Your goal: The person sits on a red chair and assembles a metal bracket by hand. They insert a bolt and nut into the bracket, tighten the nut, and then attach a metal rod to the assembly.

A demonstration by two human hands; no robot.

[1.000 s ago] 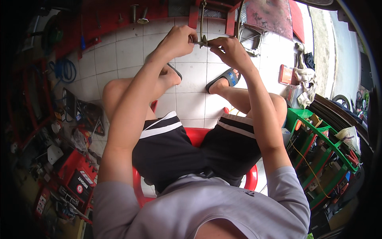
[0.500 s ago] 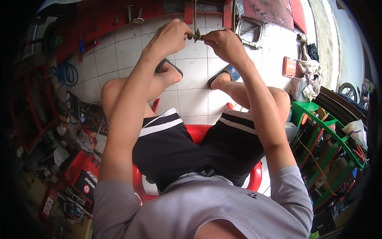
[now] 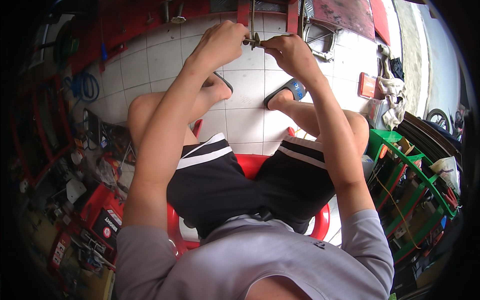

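Note:
At the far end of my reach, both arms stretch toward a small brass-coloured metal piece (image 3: 256, 42) with a short crosswise pin. A thin metal rod (image 3: 253, 17) runs away from it toward the top edge. My left hand (image 3: 220, 46) is closed, its fingertips pinching the left end of the piece. From the other side, my right hand (image 3: 294, 56) pinches the right end between thumb and fingers. The exact contact of the fingertips is too small to make out.
A red workbench (image 3: 132, 22) crosses the far side, with metal valve-like parts (image 3: 178, 16) on it. A blue coiled hose (image 3: 85, 86) lies left on the tiled floor. A green rack (image 3: 425, 170) stands right; a red toolbox (image 3: 102, 215) stands left.
The view has shifted slightly, so the bench and metal piece appear further right. My right fingers have altered their hold a little; both hands stay at the metal piece.

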